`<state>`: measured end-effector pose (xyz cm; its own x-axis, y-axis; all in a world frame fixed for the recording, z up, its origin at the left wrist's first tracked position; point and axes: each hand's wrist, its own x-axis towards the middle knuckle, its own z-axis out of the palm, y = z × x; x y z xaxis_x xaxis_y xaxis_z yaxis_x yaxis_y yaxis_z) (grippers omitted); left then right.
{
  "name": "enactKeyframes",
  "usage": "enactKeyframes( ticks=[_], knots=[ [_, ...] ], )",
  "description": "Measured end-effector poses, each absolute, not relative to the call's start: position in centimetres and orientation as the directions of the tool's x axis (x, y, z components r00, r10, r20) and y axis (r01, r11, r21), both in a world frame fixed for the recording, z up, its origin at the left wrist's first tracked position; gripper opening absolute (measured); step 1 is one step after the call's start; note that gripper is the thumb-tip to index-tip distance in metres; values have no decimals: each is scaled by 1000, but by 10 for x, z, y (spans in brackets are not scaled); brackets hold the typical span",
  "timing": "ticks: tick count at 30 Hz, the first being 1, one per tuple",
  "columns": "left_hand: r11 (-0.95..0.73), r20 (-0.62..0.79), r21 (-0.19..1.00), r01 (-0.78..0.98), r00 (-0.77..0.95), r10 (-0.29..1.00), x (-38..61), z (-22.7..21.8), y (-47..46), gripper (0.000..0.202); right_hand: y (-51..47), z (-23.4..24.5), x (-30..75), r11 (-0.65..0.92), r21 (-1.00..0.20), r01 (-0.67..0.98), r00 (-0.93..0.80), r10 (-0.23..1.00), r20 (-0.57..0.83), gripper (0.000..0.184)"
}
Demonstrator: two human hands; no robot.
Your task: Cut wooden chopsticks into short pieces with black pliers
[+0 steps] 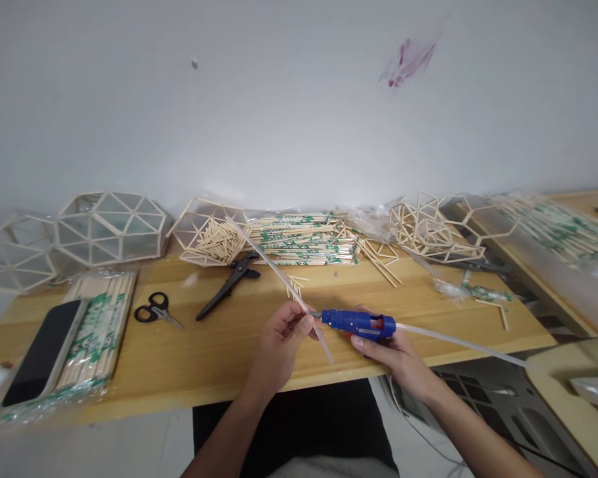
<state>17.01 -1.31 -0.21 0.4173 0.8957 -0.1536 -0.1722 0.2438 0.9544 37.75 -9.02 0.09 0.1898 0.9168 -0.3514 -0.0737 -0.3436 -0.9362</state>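
Note:
Near the middle of the table's front edge, my left hand (pixel 282 348) pinches a long translucent glue stick (pixel 274 267), which slants from upper left to lower right. A blue hot glue gun (pixel 351 321) lies in my right hand (pixel 401 358), its fingers wrapped around the body. The gun's nozzle points left and meets the stick at my left fingertips; whether it touches is hidden. Out of the gun's rear runs another glue stick (pixel 458 340). Short wooden pieces (pixel 295 287) lie just beyond my left hand.
Stick-frame domes (pixel 112 229) and a heap of cut sticks (pixel 218 240) line the wall. Wrapped chopsticks (pixel 303 239) lie behind black cutters (pixel 229 285). Scissors (pixel 158 309) and a phone (pixel 44 352) are at left. A loose stick frame (pixel 428 229) stands at right.

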Motion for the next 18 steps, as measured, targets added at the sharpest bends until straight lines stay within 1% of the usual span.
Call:
enactKeyframes(
  ticks=[4,6,10,13,18],
  knots=[
    [260,-135,945,-198,489,862,165,8,-17,26,-94,2,373,-300,-950,-90,114,944,-309,38],
    [300,-141,924,-239,514,846,164,13,-20,27,-95,4,370,-277,-956,-94,117,951,-287,36],
    [371,-161,879,-300,545,823,166,15,-24,27,-96,8,365,-262,-960,-103,167,946,-276,40],
    [372,-163,873,-315,531,831,168,11,-25,26,-96,12,363,-215,-975,-56,177,959,-222,34],
    [344,-152,881,-326,493,857,172,6,-27,29,-96,18,361,-116,-992,47,118,987,-110,23]
  ],
)
